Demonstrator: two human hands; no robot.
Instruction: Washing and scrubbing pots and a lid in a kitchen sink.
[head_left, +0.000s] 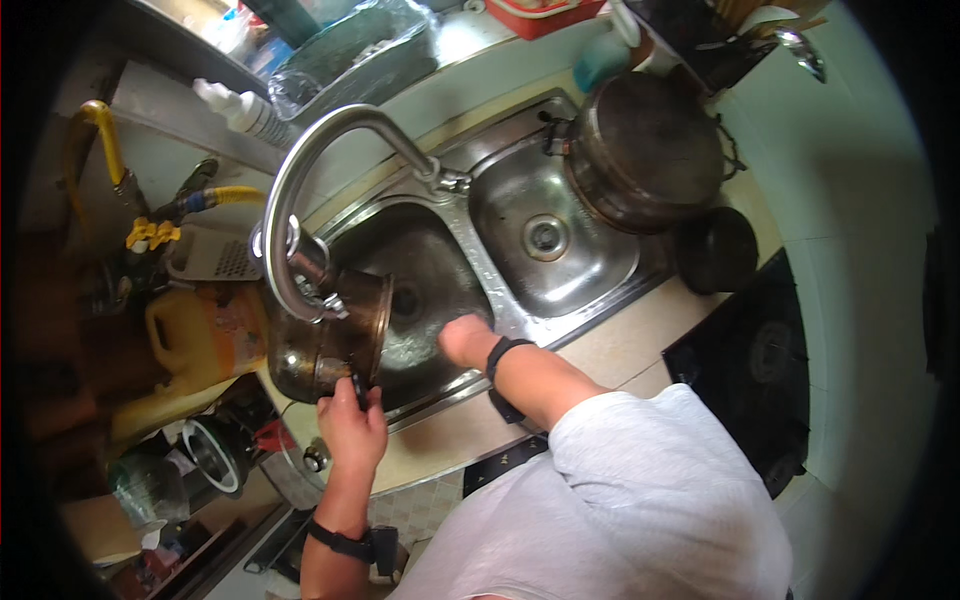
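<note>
My left hand (351, 426) grips the black side handle (359, 391) of a brown-stained metal pot (296, 367). The pot lies tilted at the left end of the double sink, its rim turned towards the left basin (427, 247). Low over that basin is my right hand (463, 340), fingers curled inward; its far side is hidden, so I cannot tell whether it holds something. An arched metal faucet (281, 195) reaches over the pot, its spout end in front of the pot's body. Behind the spout, a smaller metal vessel (309, 255) is partly covered.
A large dark pot (649, 157) overhangs the right basin (517, 195), with a small dark pan (716, 250) beside it. A black cooktop (742, 367) lies at right. Left of the sink stand a yellow jug (187, 337) and a grater (217, 255). A white bottle (244, 112) stands behind.
</note>
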